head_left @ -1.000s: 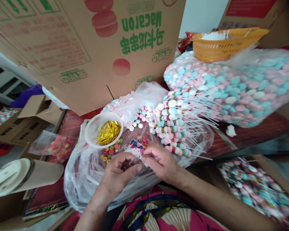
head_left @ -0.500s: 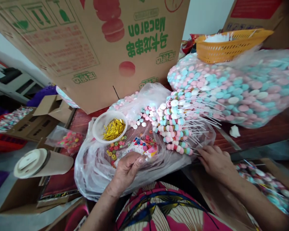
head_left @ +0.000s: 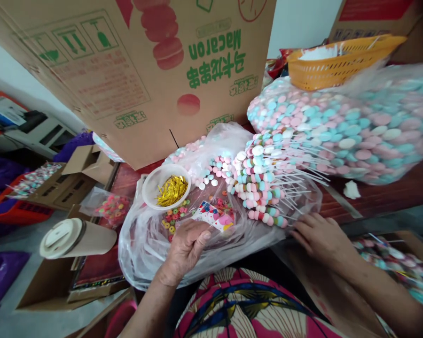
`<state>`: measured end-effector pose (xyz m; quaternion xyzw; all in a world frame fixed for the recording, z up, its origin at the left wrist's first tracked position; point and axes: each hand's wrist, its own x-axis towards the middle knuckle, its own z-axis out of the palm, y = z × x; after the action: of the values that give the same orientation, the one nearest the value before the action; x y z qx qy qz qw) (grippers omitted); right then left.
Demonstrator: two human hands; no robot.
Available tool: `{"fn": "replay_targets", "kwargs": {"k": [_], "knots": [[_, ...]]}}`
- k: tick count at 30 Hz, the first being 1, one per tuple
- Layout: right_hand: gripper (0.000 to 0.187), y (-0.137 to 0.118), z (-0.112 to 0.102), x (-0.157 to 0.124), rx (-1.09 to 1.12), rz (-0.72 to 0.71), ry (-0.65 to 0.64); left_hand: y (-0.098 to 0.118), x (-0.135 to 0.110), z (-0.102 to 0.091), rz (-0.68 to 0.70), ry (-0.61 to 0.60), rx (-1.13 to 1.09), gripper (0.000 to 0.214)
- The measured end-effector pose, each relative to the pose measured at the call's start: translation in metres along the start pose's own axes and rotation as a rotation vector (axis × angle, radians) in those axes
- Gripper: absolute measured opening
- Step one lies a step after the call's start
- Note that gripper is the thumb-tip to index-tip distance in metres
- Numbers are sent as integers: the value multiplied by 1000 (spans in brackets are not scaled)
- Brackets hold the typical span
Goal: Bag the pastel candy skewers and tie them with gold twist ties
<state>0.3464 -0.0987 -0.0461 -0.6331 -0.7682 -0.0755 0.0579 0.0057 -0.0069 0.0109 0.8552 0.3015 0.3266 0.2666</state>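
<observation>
while the left hand (head_left: 185, 244) pinches a small printed bag (head_left: 213, 217) over the clear plastic sheet (head_left: 141, 244), likely holding it ready, the right hand (head_left: 319, 237) rests with fingers loosely spread at the stick ends of the candy skewers (head_left: 259, 180), near the bowl of gold ties (head_left: 166, 190).
</observation>
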Motion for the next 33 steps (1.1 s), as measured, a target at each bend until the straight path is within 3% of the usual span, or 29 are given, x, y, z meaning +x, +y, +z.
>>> {"fn": "replay_targets", "kwargs": {"k": [3, 5, 9, 13, 22, 26, 33], "knots": [[18, -10, 5, -4, -33, 123, -48, -2, -2, 2, 2, -13, -12, 21], [21, -7, 3, -5, 65, 95, -42, -3, -3, 3, -4, -6, -28, 20], [19, 4, -26, 1, 389, -76, 240, -4, -4, 1, -28, -8, -49, 21], [23, 0, -59, 17, 385, -163, 430, -2, -3, 0, -13, 28, -85, 20], [32, -9, -60, 34, 287, -399, 381, -4, -8, -6, -124, 35, -119, 32], [32, -5, -69, 35, 336, -375, 346, -7, -12, -5, -175, -13, -139, 34], [32, -14, -75, 41, 315, -349, 471, -1, -13, -2, -275, -19, -301, 33]]}}
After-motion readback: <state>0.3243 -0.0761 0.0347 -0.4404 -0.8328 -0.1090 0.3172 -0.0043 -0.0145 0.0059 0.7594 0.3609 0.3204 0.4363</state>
